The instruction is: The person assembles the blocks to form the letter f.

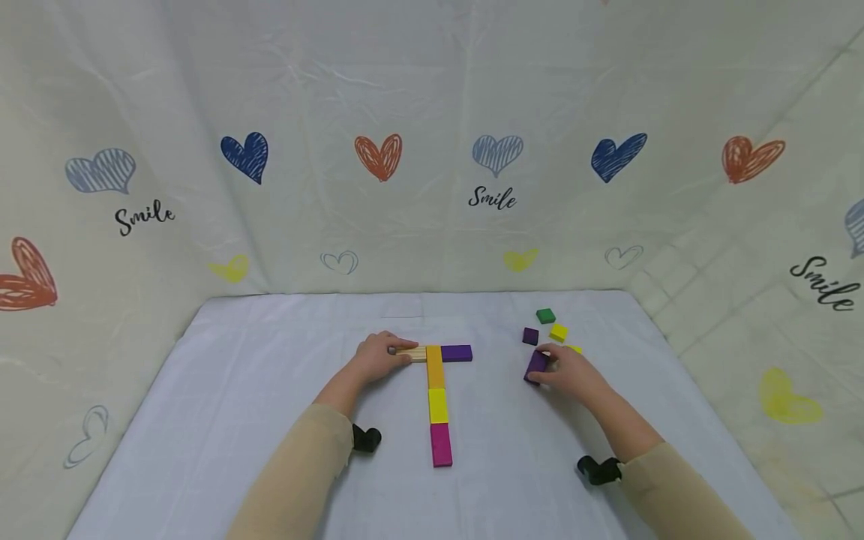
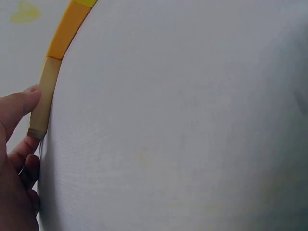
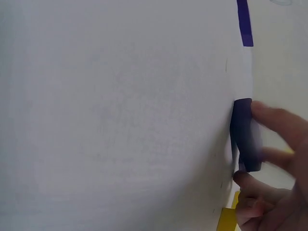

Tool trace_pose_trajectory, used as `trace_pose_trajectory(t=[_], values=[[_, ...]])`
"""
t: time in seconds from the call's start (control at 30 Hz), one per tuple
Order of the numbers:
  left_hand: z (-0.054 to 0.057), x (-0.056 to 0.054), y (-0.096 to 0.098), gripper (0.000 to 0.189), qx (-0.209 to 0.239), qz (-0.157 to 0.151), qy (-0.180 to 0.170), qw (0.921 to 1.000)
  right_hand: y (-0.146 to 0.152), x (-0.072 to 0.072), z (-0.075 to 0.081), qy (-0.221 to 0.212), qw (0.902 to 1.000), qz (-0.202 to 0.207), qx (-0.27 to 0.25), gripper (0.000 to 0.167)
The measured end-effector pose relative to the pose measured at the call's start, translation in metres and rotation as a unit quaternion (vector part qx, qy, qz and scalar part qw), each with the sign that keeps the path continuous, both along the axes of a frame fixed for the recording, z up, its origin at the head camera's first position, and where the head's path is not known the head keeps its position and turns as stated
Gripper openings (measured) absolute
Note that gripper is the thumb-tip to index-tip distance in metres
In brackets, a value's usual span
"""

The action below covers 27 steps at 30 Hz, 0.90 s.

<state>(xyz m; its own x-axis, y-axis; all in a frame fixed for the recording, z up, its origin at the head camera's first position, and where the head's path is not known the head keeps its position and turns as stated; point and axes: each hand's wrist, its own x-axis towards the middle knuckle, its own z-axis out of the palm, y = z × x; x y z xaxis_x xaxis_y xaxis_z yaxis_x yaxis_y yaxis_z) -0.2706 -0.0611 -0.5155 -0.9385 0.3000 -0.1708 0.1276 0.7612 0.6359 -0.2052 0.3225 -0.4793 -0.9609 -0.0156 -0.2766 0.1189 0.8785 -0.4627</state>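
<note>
i log one purple block (image 1: 536,364), pinched between thumb and fingertips of the right hand (image 1: 572,371). one bare-wood block (image 1: 417,354), likewise gripped by the left hand (image 1: 378,355).

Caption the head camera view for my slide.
Left hand holds a plain wooden block in a T-shaped layout; right hand grips a separate purple block.

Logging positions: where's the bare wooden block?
Head view, left of centre: the bare wooden block, held by the left hand, meets the left side of the orange block.
</note>
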Motion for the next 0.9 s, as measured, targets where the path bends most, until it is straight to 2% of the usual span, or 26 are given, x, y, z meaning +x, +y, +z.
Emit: trace_pose_trajectory(t=[0.17, 0.37, 0.57, 0.9], values=[[-0.001, 0.000, 0.000, 0.031, 0.000, -0.001, 0.002, 1.0000, -0.003, 0.001, 0.001, -0.013, 0.9987, -0.023, -0.044, 0.072], [0.000, 0.000, -0.001, 0.031, 0.000, -0.002, 0.003, 1.0000, -0.008, 0.002, 0.000, -0.002, 0.9944, -0.040, -0.098, 0.057], [0.000, 0.000, -0.001, 0.031, 0.000, -0.004, 0.002, 1.0000, -0.012, -0.001, 0.000, 0.013, 0.9921, -0.042, -0.118, 0.051], [0.001, 0.000, -0.001, 0.030, 0.003, -0.006, 0.001, 1.0000, -0.029, -0.017, 0.012, 0.041, 0.9869, -0.036, -0.152, 0.048]])
